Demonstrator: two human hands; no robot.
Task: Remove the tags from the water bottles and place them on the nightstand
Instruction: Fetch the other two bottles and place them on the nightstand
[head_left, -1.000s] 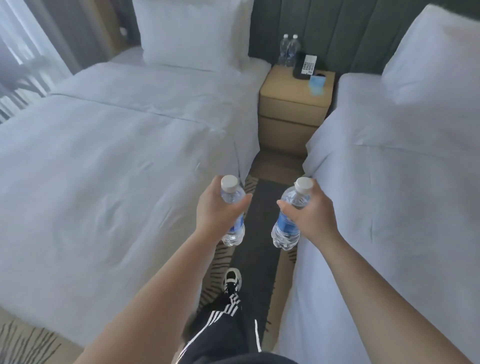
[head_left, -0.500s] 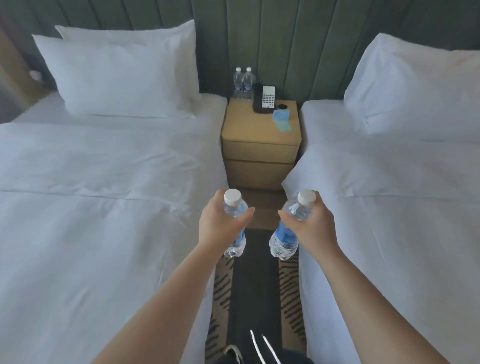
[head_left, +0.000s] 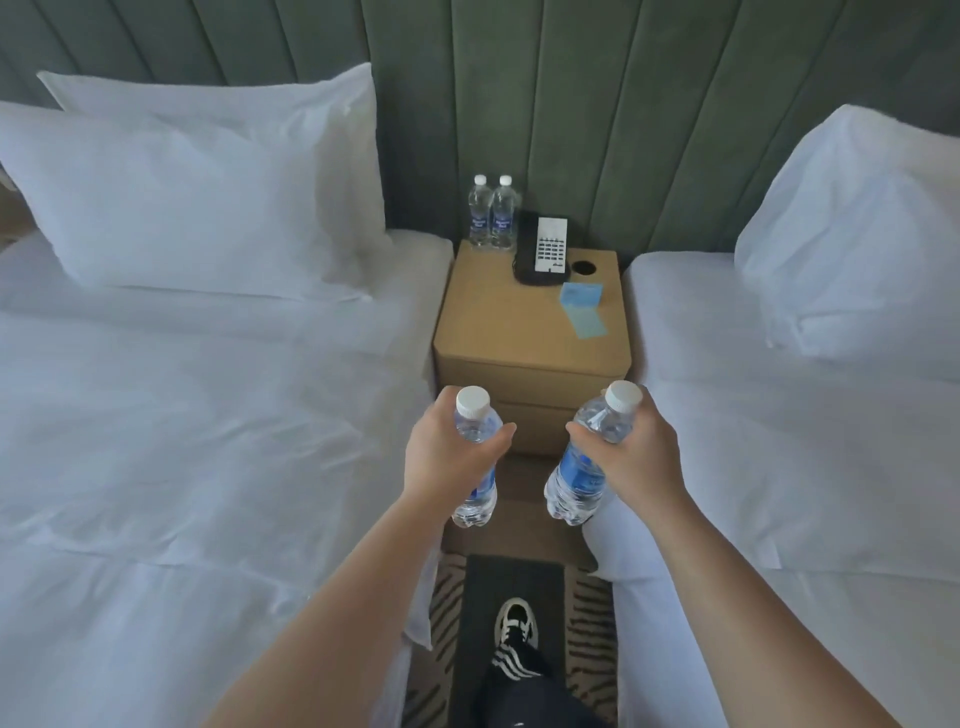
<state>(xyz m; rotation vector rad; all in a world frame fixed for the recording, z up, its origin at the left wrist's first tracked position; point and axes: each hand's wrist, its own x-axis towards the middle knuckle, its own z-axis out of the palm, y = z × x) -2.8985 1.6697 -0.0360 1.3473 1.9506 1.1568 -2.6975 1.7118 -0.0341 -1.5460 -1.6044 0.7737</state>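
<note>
Now — left hand (head_left: 447, 457) | clear bottle (head_left: 475, 415), white cap — blue label

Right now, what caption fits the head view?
Each hand, left and right, grips a bottle before a nightstand between two beds.

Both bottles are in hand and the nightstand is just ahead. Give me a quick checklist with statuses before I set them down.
1. Left hand grips left bottle: ok.
2. Right hand grips right bottle: ok.
3. Caps on both held bottles: ok.
4. Tags removed from held bottles: cannot tell; none visible.
5. Free space on nightstand front-left: ok; two bottles, phone and blue paper sit at the back and right.
6. Nightstand within reach: cannot tell.
</note>
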